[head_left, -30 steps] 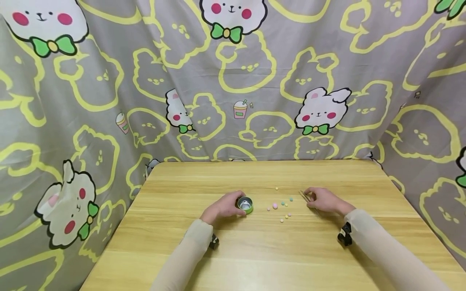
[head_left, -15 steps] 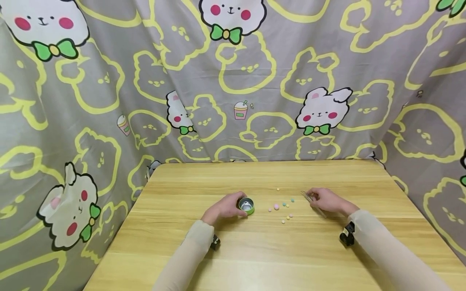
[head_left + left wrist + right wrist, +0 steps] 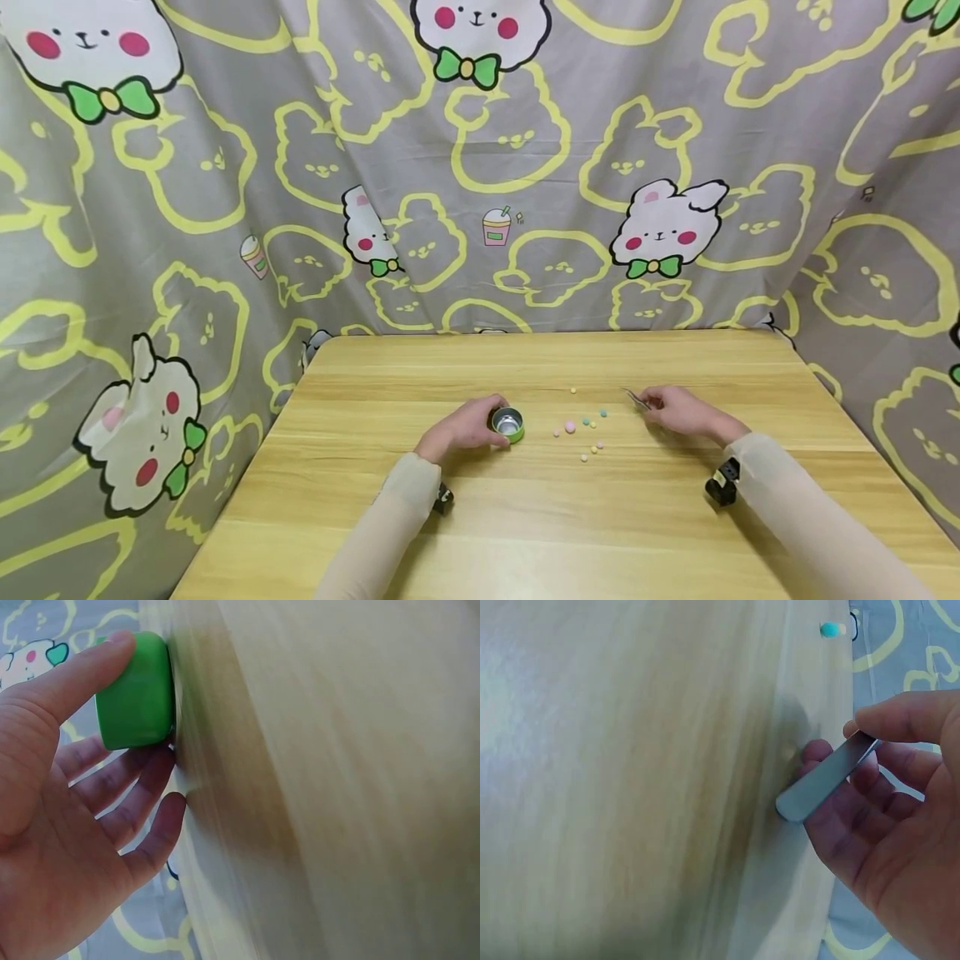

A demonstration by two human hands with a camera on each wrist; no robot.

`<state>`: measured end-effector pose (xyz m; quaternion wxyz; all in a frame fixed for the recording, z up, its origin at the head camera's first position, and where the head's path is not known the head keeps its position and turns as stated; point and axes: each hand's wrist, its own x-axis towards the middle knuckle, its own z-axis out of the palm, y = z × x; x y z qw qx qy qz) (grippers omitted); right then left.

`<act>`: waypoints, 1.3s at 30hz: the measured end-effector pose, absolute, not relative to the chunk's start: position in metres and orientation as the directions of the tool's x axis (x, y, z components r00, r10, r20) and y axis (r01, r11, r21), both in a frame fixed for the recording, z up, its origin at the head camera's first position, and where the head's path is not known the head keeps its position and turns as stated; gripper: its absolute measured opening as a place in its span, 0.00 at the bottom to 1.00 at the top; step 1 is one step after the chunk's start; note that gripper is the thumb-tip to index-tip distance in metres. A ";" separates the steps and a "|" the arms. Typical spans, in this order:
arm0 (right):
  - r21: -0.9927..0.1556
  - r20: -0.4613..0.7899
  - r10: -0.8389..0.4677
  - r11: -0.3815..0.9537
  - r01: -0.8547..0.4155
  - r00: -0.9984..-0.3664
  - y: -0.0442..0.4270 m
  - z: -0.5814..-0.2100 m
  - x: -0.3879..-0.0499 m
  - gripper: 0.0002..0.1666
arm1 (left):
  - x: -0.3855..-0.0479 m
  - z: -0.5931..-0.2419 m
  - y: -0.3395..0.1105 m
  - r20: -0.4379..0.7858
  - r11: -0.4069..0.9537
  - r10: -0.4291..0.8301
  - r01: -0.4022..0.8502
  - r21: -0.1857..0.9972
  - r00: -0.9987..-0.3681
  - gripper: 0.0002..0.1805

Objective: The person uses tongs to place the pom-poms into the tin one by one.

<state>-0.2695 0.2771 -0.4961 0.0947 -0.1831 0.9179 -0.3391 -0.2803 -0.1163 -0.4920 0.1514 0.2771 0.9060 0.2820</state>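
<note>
Tweezers [image 3: 825,778] are poking out of the right hand [image 3: 678,412], just right of centre in the head view, and that grip is pinching them between thumb and fingers. Over in the right wrist view they're slanting across the right half, rounded end pointing down and left, with a teal bead [image 3: 830,630] showing up near the upper right corner.

Left hand [image 3: 472,423] is holding a green tin [image 3: 507,425] near the middle of the head frame, thumb on one side, fingers on the other. Tin's open side is facing up and its inside is looking silvery. Between the hands, some little beads are lying loose on the tabletop [image 3: 495,517], the big pink bead [image 3: 570,427] nearer the tin. Cartoon curtain [image 3: 540,204] is filling the upper half.
</note>
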 end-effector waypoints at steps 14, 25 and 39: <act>-0.646 -0.047 -0.443 0.697 -0.310 -0.895 0.277 -0.495 -0.265 0.10 | -0.279 -0.491 -0.114 -0.122 0.694 0.591 0.425 0.581 -0.797 0.27; -0.562 0.009 -0.459 0.732 -0.384 -0.889 0.268 -0.501 -0.263 0.09 | -0.281 -0.491 -0.117 -0.114 0.664 0.610 0.427 0.614 -0.784 0.28; -0.509 0.043 -0.472 0.748 -0.426 -0.881 0.258 -0.501 -0.265 0.10 | -0.280 -0.490 -0.118 -0.117 0.652 0.612 0.415 0.635 -0.782 0.28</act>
